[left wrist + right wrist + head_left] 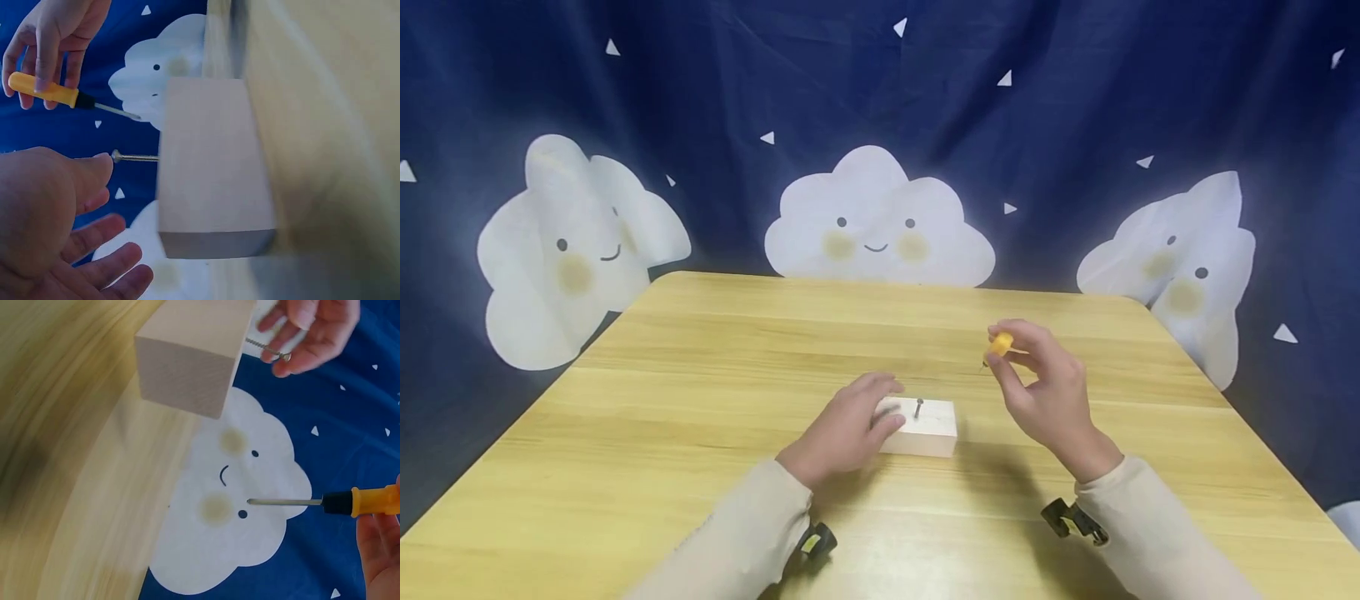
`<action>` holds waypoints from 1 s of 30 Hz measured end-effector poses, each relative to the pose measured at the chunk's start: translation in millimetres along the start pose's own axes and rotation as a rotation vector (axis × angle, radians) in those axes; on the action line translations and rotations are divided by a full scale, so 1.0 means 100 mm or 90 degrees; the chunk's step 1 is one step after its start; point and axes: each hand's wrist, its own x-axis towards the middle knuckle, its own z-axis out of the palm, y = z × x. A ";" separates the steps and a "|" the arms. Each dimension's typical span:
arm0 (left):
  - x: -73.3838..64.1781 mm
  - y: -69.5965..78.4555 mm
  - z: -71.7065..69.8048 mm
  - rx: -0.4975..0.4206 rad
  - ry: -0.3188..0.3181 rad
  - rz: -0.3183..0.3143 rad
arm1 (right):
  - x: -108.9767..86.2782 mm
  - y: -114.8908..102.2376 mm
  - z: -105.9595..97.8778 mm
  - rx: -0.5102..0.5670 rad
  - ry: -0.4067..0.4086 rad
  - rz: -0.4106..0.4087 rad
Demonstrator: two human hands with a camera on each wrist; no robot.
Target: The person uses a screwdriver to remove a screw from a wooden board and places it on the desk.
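Note:
A pale wooden block (918, 443) lies on the table, and a screw (918, 407) stands upright in its top face, with much of its shank above the wood. My left hand (847, 423) hovers by the block's left end, its fingers loosely bent and spread. In the left wrist view its thumb is near the screw (136, 157); whether it touches I cannot tell. Up and to the right of the block, my right hand (1052, 383) holds a yellow-and-black screwdriver (1002, 343) by its handle. In the right wrist view the screwdriver's (285, 502) tip is apart from the screw (269, 349).
The wood-grain table (647, 450) has rounded far corners. Behind it hangs a dark blue curtain (715, 83) printed with white clouds and triangles. Both sleeved wrists carry small black devices.

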 end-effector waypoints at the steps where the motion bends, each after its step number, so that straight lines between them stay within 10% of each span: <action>1: 0.05 0.02 -0.03 0.007 0.001 0.018 | -0.01 0.01 -0.01 -0.005 -0.001 -0.004; 13: 0.39 0.19 -0.09 0.062 -0.085 0.024 | -0.17 0.18 -0.14 -0.025 -0.046 -0.075; 30: 0.45 0.20 -0.04 0.089 -0.104 0.052 | -0.37 0.25 -0.20 -0.054 -0.103 -0.053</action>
